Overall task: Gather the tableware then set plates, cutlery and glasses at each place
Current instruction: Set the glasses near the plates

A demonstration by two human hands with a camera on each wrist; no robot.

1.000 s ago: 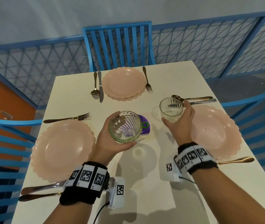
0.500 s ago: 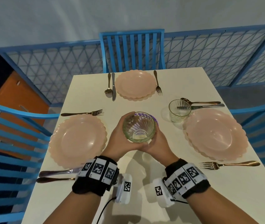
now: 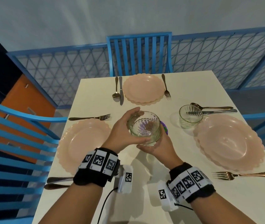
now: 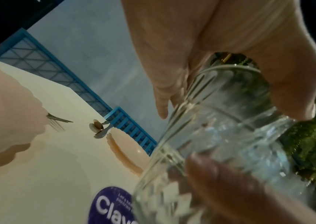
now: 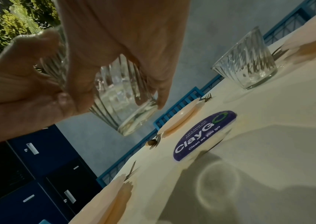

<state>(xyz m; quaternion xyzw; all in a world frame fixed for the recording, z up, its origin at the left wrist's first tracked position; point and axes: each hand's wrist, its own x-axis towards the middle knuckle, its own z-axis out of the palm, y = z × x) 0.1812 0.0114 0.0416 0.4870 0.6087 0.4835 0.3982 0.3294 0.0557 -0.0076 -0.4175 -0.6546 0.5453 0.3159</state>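
A clear ribbed glass (image 3: 143, 128) hangs tilted above the middle of the white table (image 3: 185, 84). My left hand (image 3: 126, 125) grips its side from the left and my right hand (image 3: 156, 145) cups its base from below. The wrist views show it close up, the glass (image 4: 220, 128) between my curled fingers and the glass (image 5: 122, 97) off the table. A second glass (image 3: 190, 116) stands upright beside the right pink plate (image 3: 228, 143). Pink plates also lie at the left (image 3: 83, 141) and far (image 3: 143, 88) places.
Forks (image 3: 89, 118) (image 3: 166, 88) (image 3: 245, 175), a far spoon (image 3: 116, 88) and knife (image 3: 121, 91), and a right spoon and knife (image 3: 214, 109) flank the plates. A purple round sticker (image 5: 205, 134) lies under the held glass. Blue chairs (image 3: 138, 54) surround the table.
My right hand set its glass down beside the right plate and came over to the glass in my left hand. Both hands now hold that one glass.
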